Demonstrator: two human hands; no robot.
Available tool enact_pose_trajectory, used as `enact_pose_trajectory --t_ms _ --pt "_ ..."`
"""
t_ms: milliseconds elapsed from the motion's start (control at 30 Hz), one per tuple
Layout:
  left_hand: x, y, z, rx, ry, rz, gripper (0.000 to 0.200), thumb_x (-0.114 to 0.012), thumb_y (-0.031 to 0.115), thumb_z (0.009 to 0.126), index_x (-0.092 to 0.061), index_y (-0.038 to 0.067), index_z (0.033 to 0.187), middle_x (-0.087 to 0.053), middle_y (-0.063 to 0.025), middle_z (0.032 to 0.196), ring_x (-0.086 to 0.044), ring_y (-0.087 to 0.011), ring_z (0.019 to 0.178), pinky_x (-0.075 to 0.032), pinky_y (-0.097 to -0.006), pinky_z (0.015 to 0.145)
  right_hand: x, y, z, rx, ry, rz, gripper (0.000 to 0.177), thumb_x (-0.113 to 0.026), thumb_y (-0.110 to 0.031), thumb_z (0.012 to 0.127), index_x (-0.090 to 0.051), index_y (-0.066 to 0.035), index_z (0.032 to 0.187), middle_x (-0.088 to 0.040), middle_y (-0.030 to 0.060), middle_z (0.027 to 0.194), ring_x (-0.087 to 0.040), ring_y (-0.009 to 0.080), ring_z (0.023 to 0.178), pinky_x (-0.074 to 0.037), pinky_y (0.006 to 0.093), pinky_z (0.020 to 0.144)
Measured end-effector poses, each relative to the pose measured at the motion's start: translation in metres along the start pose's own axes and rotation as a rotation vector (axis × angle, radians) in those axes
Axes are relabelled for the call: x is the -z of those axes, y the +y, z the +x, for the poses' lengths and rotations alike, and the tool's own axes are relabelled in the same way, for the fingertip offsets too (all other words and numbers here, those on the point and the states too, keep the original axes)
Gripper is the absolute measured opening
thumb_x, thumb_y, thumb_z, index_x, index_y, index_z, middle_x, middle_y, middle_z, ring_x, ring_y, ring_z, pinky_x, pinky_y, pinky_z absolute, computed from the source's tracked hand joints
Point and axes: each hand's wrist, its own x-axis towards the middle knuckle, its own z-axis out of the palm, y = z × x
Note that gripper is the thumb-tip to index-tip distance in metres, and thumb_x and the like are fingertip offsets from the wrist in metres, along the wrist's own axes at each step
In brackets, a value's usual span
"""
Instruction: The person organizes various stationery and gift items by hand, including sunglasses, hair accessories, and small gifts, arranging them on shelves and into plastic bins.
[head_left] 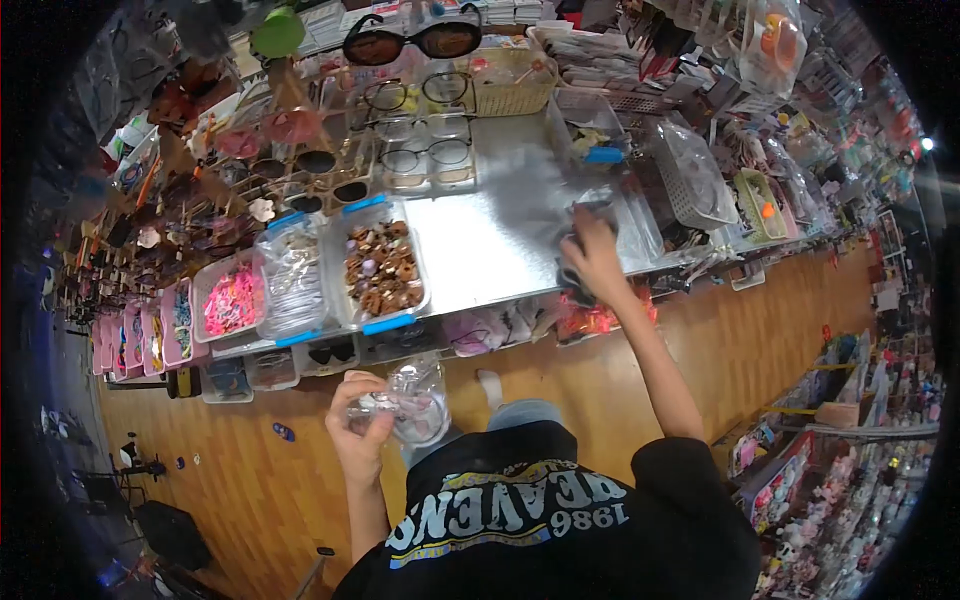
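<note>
The clear plastic bag (424, 408) looks light and thin, so you can judge it floppy and a little slippery; its small contents are hard to make out through the glare. A gathered edge between thumb and fingers seems the safest hold, with little squeeze in case something inside is fragile. The dark bundle (571, 284) looks soft and light, probably fabric, best taken by a bunched fold; blur hides its exact form.

The bag is in your left hand (362, 418), below the front edge of the silver counter (455, 250): your fingers curl closed on its left side, thumb in front, and most of it sticks out to the right. The bundle lies on the counter under your right hand (597, 262), showing beside and beyond the fingers; they bend down onto it, but you cannot tell whether they grip or only press
</note>
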Motion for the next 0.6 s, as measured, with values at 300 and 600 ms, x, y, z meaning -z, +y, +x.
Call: enact_pose_trajectory --t_ms 300,600 --pt "-0.03 -0.018 -0.012 0.097 0.204 -0.062 0.033 -0.068 0.019 0.079 -0.05 0.003 0.101 -0.052 -0.0046 0.096 -0.052 -0.014 0.085 -0.042 -0.0267 0.078 -0.09 0.028 0.137 0.066 -0.288 -0.044 0.059 -0.052 -0.021 0.088 -0.03 0.002 0.138 -0.032 0.0228 0.143 -0.028 0.0405 0.132 -0.027 0.0473 0.107" --pt "-0.019 -0.02 -0.036 0.056 0.439 -0.071 0.034 -0.062 0.017 0.082 -0.049 0.003 0.11 -0.055 -0.0048 0.099 -0.053 -0.0142 0.096 -0.042 -0.0282 0.085 -0.133 0.043 0.175 0.092 -0.075 0.16 0.038 -0.048 0.0 0.078 -0.039 0.007 0.114 -0.043 0.0285 0.119 -0.047 0.0449 0.103 -0.038 0.0484 0.093"
